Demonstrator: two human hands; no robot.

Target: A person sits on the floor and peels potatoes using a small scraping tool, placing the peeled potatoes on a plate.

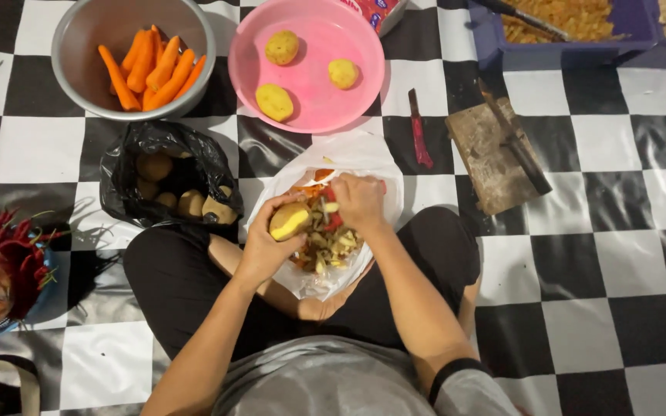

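Red-blue printed packet [379, 11] top centre, behind pink bowl [307, 63].

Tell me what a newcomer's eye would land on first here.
First, the hands at centre: the left hand holds a half-peeled potato and the right hand grips a red peeler, over a white bag of peelings. Next, the bright carrots in the metal bowl at top left, beside the pink bowl with three peeled potatoes.
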